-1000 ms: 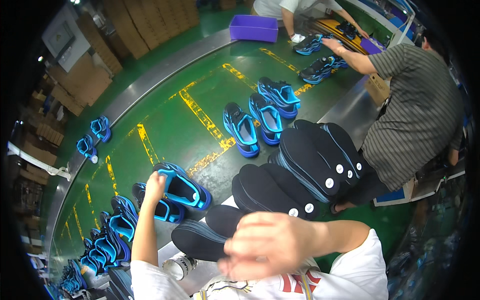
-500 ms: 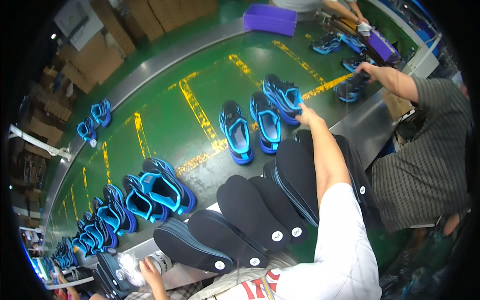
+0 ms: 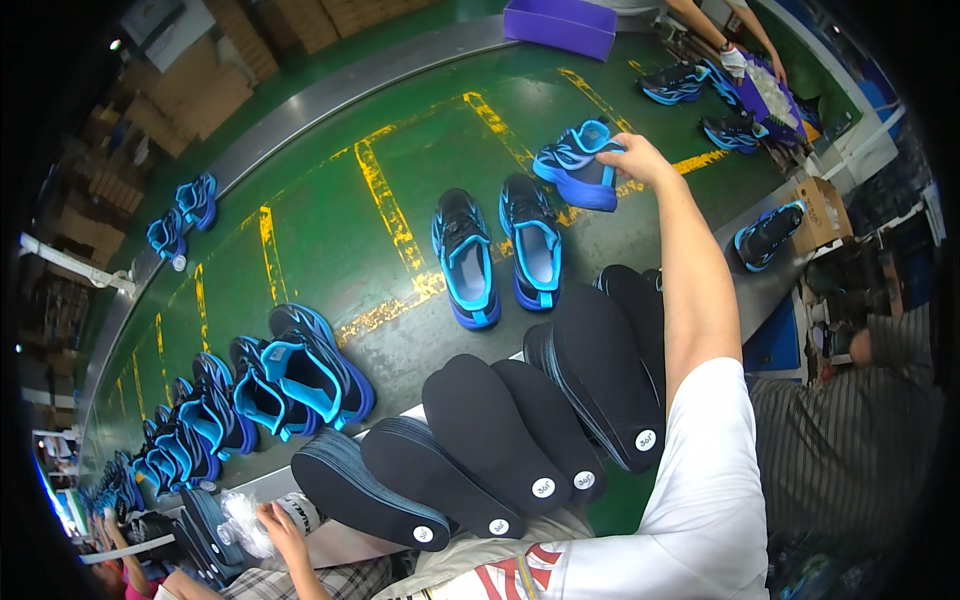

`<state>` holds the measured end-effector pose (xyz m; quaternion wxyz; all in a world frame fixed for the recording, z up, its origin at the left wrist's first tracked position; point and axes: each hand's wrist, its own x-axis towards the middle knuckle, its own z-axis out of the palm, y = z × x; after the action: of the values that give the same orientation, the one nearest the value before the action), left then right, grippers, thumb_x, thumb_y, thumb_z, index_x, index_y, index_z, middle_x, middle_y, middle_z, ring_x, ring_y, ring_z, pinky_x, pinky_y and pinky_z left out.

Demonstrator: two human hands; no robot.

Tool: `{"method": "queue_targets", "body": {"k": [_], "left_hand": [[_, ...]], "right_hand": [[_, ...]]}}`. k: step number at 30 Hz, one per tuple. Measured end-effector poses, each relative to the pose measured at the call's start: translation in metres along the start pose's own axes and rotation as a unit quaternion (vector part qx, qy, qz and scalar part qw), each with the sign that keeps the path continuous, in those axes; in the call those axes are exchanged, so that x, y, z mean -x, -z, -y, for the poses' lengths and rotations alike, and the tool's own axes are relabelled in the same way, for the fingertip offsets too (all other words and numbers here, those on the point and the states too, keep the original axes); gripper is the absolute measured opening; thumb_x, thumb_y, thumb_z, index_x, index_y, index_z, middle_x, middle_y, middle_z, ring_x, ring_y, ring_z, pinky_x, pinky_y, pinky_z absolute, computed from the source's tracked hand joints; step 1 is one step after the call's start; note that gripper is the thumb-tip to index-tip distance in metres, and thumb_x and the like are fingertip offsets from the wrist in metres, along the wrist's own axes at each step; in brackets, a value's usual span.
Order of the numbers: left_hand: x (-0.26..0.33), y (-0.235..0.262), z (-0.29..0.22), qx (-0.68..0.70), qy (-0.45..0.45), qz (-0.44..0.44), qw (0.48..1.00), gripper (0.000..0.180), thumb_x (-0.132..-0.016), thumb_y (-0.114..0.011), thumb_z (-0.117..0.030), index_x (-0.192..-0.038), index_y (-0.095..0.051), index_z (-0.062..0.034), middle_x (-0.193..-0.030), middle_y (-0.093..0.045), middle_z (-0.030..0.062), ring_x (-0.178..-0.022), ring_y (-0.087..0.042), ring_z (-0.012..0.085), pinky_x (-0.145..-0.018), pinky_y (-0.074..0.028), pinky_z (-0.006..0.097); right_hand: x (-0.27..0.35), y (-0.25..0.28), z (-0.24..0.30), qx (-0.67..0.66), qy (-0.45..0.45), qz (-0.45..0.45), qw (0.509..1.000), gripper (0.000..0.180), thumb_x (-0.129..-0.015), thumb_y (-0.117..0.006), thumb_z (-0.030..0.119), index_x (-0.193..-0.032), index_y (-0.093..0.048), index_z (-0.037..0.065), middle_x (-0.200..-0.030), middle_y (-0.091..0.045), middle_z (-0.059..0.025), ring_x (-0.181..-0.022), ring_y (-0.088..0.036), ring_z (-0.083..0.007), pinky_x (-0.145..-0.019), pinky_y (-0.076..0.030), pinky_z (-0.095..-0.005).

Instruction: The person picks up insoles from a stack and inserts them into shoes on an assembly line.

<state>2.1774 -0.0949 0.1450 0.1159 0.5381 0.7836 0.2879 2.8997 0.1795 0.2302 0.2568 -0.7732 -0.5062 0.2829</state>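
My right hand (image 3: pixel 640 160) grips the heel of a black and blue sneaker (image 3: pixel 580 168), which is turned sideways with its thick sole facing me. Nearer on the green table stand two matching sneakers, one (image 3: pixel 465 262) left of the other (image 3: pixel 533 245), heels toward me. At the lower left, my left hand (image 3: pixel 285 533) has its fingers curled on a wad of crumpled whitish plastic (image 3: pixel 245 525). A white cylinder with dark print (image 3: pixel 300 510) lies beside that hand. Stacks of black insoles (image 3: pixel 490 430) lie between my body and the table.
More sneakers (image 3: pixel 310 370) line the table's left side, and a pair (image 3: pixel 185 215) stands at its far edge. A purple box (image 3: pixel 560 27) is at the back. Another person's hands work over a purple box (image 3: pixel 770 100) at far right. One sneaker (image 3: pixel 768 237) lies beside a cardboard box (image 3: pixel 822 212).
My right hand has moved away from me with the sneaker and turned it sideways. The striped-shirted person at the right has drawn back, and a sneaker now lies on the metal edge there.
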Motion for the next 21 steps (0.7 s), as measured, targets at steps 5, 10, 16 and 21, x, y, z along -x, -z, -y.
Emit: {"method": "queue_targets", "body": {"k": [5,10,16,21], "left_hand": [[-0.015,0.008,0.015,-0.012,0.047,0.041,0.998,0.022,-0.092,-0.041,-0.02,-0.087,-0.042,0.0013,-0.076,-0.045,0.0111,-0.072,-0.042,0.0193,-0.069,-0.037,0.031],[-0.005,-0.007,0.003,0.036,-0.039,-0.061,0.997,0.016,-0.085,-0.051,-0.013,-0.092,-0.048,0.0015,-0.072,-0.049,0.0102,-0.065,-0.046,0.0187,-0.063,-0.04,0.032],[0.001,-0.003,0.003,-0.163,-0.215,-0.062,0.961,0.029,-0.076,-0.049,-0.005,-0.104,-0.054,-0.0024,-0.077,-0.053,0.0083,-0.072,-0.05,0.0246,-0.072,-0.037,0.036],[-0.005,-0.007,-0.029,-0.118,-0.188,-0.041,0.974,0.02,-0.079,-0.046,-0.007,-0.097,-0.054,-0.0021,-0.077,-0.051,0.0092,-0.075,-0.047,0.0271,-0.07,-0.036,0.039]], "right_hand": [[0.0,-0.003,-0.021,-0.017,0.017,0.001,1.0,0.029,-0.072,-0.066,0.021,-0.092,-0.057,0.003,-0.064,-0.054,-0.0035,-0.055,-0.05,-0.011,-0.051,-0.041,-0.0259],[0.001,-0.011,-0.028,-0.036,0.024,0.01,0.999,0.025,-0.073,-0.065,0.02,-0.09,-0.056,0.004,-0.061,-0.051,-0.0019,-0.052,-0.047,-0.0097,-0.048,-0.038,-0.025],[0.006,-0.017,-0.037,0.071,0.035,0.025,0.997,0.038,-0.077,-0.059,0.024,-0.11,-0.052,0.006,-0.085,-0.06,-0.0104,-0.078,-0.056,-0.0185,-0.071,-0.044,-0.0299],[0.042,-0.002,-0.006,0.22,0.011,0.143,0.965,0.045,-0.082,-0.048,0.03,-0.121,-0.046,0.007,-0.118,-0.051,-0.0161,-0.112,-0.046,-0.0288,-0.095,-0.033,-0.0335]]}}
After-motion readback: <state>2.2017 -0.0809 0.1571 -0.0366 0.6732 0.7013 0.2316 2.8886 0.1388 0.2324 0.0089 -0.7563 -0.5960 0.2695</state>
